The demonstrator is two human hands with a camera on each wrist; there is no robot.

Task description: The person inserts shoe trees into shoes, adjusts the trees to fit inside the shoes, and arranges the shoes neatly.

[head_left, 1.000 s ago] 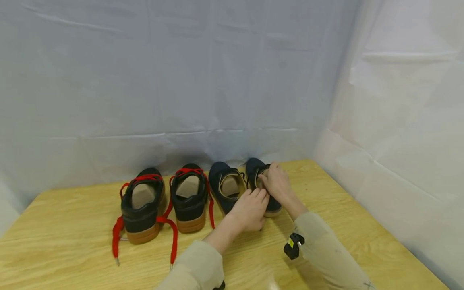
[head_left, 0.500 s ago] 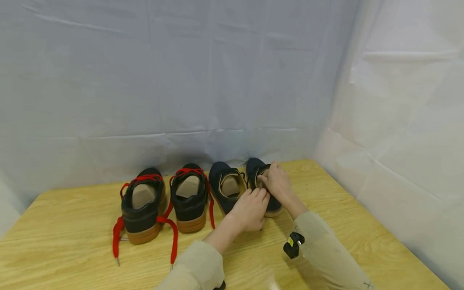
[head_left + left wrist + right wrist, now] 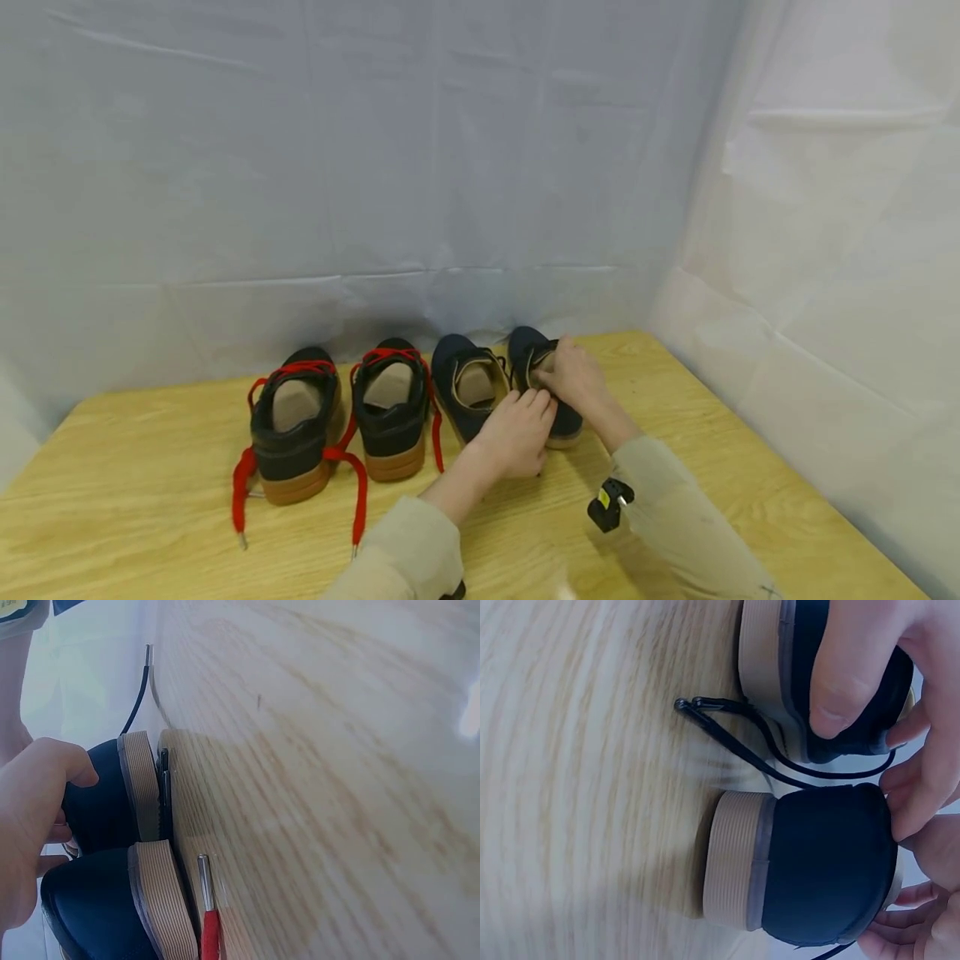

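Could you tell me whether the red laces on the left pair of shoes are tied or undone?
Undone: the red laces trail loose onto the table.

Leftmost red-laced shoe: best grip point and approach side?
Take the leftmost red-laced shoe by its heel collar, from above and the near side: the heel faces the person, the opening is upward, and loose laces trail in front, so likely avoid those.

I see a table [image 3: 150, 467] of pale wood with clear grain and a slight sheen. The navy shoes [image 3: 468, 387] look like matt cloth, with ribbed tan rubber soles [image 3: 731, 859]. The red laces [image 3: 242, 487] are flat woven cloth with metal tips [image 3: 202, 881]. The backdrop [image 3: 375, 167] is creased, matt white cloth.
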